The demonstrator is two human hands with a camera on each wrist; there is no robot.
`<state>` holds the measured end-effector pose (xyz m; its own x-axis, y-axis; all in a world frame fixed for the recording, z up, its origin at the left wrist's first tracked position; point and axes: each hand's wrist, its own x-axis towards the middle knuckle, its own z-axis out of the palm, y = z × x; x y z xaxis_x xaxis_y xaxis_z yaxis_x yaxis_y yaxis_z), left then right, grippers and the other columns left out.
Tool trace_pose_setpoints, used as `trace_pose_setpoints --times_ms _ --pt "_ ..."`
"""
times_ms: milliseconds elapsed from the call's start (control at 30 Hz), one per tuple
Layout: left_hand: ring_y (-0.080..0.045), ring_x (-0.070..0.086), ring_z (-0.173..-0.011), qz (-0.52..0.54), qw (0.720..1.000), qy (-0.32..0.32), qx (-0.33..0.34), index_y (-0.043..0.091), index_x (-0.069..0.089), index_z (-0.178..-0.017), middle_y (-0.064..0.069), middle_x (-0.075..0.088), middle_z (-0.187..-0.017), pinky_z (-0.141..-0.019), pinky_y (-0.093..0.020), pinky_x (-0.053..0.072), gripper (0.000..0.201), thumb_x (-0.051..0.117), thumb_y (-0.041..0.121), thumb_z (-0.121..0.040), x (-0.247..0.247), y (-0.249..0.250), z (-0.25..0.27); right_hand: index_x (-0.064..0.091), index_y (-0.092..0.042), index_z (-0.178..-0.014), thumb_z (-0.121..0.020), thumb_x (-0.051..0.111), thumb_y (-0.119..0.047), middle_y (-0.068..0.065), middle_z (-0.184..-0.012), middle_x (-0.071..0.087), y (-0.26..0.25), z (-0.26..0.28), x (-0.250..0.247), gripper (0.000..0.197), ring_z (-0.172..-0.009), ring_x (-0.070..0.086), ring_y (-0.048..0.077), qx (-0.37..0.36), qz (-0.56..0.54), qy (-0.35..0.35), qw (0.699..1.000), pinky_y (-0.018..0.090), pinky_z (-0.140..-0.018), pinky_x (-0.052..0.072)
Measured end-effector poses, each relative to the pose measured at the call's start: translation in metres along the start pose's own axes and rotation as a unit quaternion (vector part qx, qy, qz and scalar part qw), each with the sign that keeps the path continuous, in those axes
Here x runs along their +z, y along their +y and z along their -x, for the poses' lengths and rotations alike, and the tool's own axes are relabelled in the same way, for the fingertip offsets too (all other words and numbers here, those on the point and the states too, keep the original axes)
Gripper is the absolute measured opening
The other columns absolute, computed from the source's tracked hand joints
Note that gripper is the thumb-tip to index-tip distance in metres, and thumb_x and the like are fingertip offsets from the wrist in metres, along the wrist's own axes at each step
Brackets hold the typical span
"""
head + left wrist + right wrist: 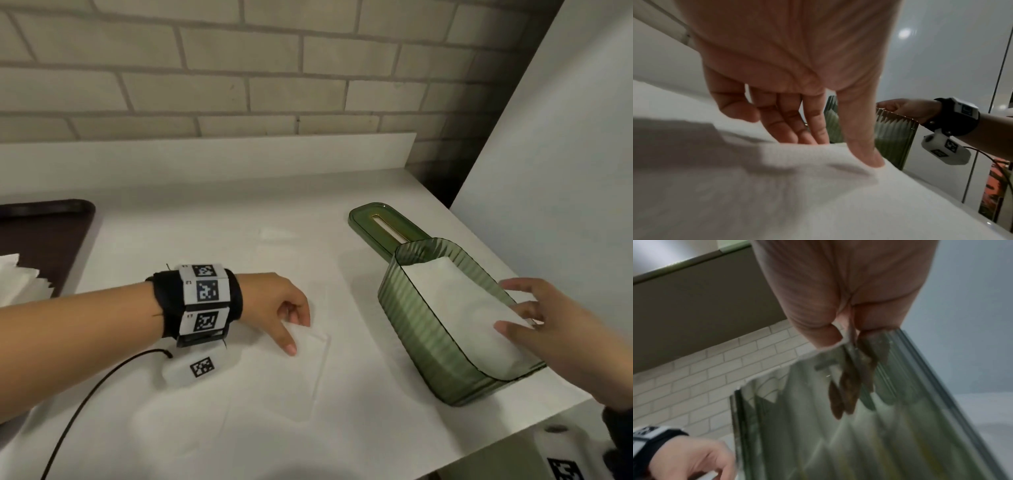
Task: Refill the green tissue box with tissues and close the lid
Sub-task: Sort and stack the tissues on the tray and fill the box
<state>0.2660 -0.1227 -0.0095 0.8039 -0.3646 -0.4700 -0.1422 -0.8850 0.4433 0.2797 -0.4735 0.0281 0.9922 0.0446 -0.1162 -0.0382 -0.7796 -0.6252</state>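
Note:
The green ribbed tissue box (428,342) stands open at the right of the white table, with white tissues (455,308) lying inside. Its green slotted lid (373,222) lies flat behind it. My right hand (503,305) reaches over the box's near end, fingers spread and resting on the tissues; in the right wrist view its fingers (849,394) show through the box wall (879,434). A loose white tissue sheet (284,383) lies flat on the table. My left hand (298,335) pinches its far edge, thumb on top (873,160), the sheet (797,186) rising towards the fingers.
A dark tray (44,240) sits at the far left with a stack of white tissues (17,281) on it. A white cabinet panel (565,154) rises right of the box. A black cable (85,401) trails from my left wrist. The table's front edge runs just below the box.

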Motion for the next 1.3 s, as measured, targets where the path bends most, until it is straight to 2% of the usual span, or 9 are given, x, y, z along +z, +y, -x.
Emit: trace_pose_setpoints --times_ms 233,433,600,767,867,967,1067,1133,1300 --pt "0.003 0.050 -0.067 0.039 0.998 0.035 0.031 0.028 0.066 -0.090 0.015 0.056 -0.078 -0.064 -0.004 0.038 0.019 0.073 0.039 -0.076 0.001 0.009 -0.008 0.052 -0.024 -0.127 -0.082 0.070 -0.021 0.003 -0.121 0.057 -0.014 0.006 0.008 0.048 -0.108 0.054 0.023 -0.045 0.253 -0.031 0.966 0.025 -0.080 0.036" --pt "-0.004 0.052 -0.070 0.182 0.974 0.093 0.094 0.031 0.065 -0.075 0.006 0.062 -0.076 -0.073 -0.018 0.041 0.010 0.073 0.028 -0.079 -0.030 0.014 0.002 0.063 -0.027 -0.113 -0.080 0.070 -0.033 -0.007 -0.099 0.047 -0.019 0.006 0.008 0.034 -0.090 0.051 0.013 -0.076 0.335 -0.026 0.939 0.021 -0.075 0.036" --pt "-0.003 0.055 -0.061 0.309 0.930 0.153 0.125 0.032 0.068 -0.074 0.009 0.062 -0.069 -0.062 -0.017 0.046 0.012 0.074 0.040 -0.068 -0.053 0.020 0.007 0.072 -0.034 -0.098 -0.085 0.059 -0.047 -0.008 -0.091 0.038 -0.024 0.010 0.004 0.022 -0.084 0.041 0.009 -0.104 0.408 0.018 0.907 0.022 -0.069 0.037" --pt "-0.006 0.055 -0.055 0.399 0.887 0.178 0.150 0.020 0.061 -0.081 0.008 0.061 -0.060 -0.056 -0.015 0.046 0.007 0.066 0.025 -0.081 -0.067 0.036 0.011 0.066 -0.039 -0.071 -0.085 0.043 -0.065 -0.011 -0.069 0.048 -0.048 0.021 0.000 0.038 -0.058 0.050 0.007 -0.235 0.180 0.113 0.949 0.012 -0.054 0.033" --pt "-0.007 0.052 -0.054 0.399 0.885 0.181 0.156 0.020 0.061 -0.082 0.009 0.057 -0.057 -0.056 -0.016 0.044 0.010 0.065 0.028 -0.078 -0.072 0.049 0.013 0.063 -0.042 -0.079 -0.078 0.046 -0.064 -0.007 -0.073 0.063 -0.073 0.033 0.007 0.028 -0.075 0.059 0.007 -0.292 -0.016 0.108 0.950 0.010 -0.062 0.042" --pt "-0.007 0.052 -0.054 0.376 0.894 0.186 0.159 0.019 0.061 -0.084 0.007 0.054 -0.056 -0.054 -0.016 0.043 0.005 0.064 0.023 -0.085 -0.075 0.059 0.014 0.067 -0.036 -0.091 -0.074 0.058 -0.061 -0.008 -0.085 0.068 -0.093 0.034 0.015 0.031 -0.079 0.062 0.010 -0.320 -0.175 0.050 0.930 0.021 -0.068 0.050" --pt "-0.010 0.052 -0.053 0.372 0.893 0.196 0.161 0.018 0.061 -0.087 0.005 0.056 -0.057 -0.052 -0.019 0.043 0.003 0.060 0.019 -0.088 -0.078 0.067 0.017 0.071 -0.035 -0.086 -0.068 0.066 -0.062 -0.005 -0.083 0.066 -0.109 0.028 0.020 0.033 -0.076 0.059 0.010 -0.319 -0.167 0.032 0.932 0.027 -0.066 0.049" --pt "-0.015 0.050 -0.055 0.374 0.888 0.207 0.170 0.018 0.063 -0.086 0.000 0.056 -0.059 -0.052 -0.022 0.042 0.003 0.061 0.019 -0.088 -0.079 0.071 0.019 0.074 -0.037 -0.078 -0.065 0.072 -0.059 -0.008 -0.082 0.059 -0.119 0.023 0.023 0.026 -0.075 0.054 0.008 -0.313 -0.136 0.038 0.939 0.019 -0.064 0.043" --pt "-0.023 0.052 -0.070 0.393 0.871 0.215 0.201 0.018 0.064 -0.088 -0.016 0.056 -0.078 -0.069 -0.033 0.045 0.010 0.065 0.028 -0.083 -0.079 0.070 0.027 0.070 -0.033 -0.072 -0.066 0.082 -0.030 -0.010 -0.080 0.059 -0.130 0.008 0.031 0.013 -0.066 0.049 0.002 -0.296 -0.155 0.028 0.942 0.013 -0.059 0.037"
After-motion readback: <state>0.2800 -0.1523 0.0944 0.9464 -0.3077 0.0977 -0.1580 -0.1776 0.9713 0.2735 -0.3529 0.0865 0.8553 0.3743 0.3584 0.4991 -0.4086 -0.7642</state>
